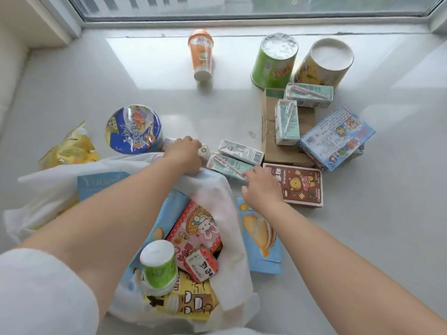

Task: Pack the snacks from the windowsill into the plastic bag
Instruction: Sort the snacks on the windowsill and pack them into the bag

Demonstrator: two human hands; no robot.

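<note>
A white plastic bag lies open on the windowsill in front of me, holding a green cup, a pink waffle box and a yellow box. My left hand reaches over the bag's far rim and grips a small white pack lying beside a blue noodle bowl. My right hand pinches the near end of a mint drink carton, which lies against another carton.
A brown bear box sits right of my right hand and a blue biscuit pack under my wrist. Farther back are a cardboard box with two mint cartons, a blue box, green and yellow tubs, an orange cup. A yellow chip bag lies left.
</note>
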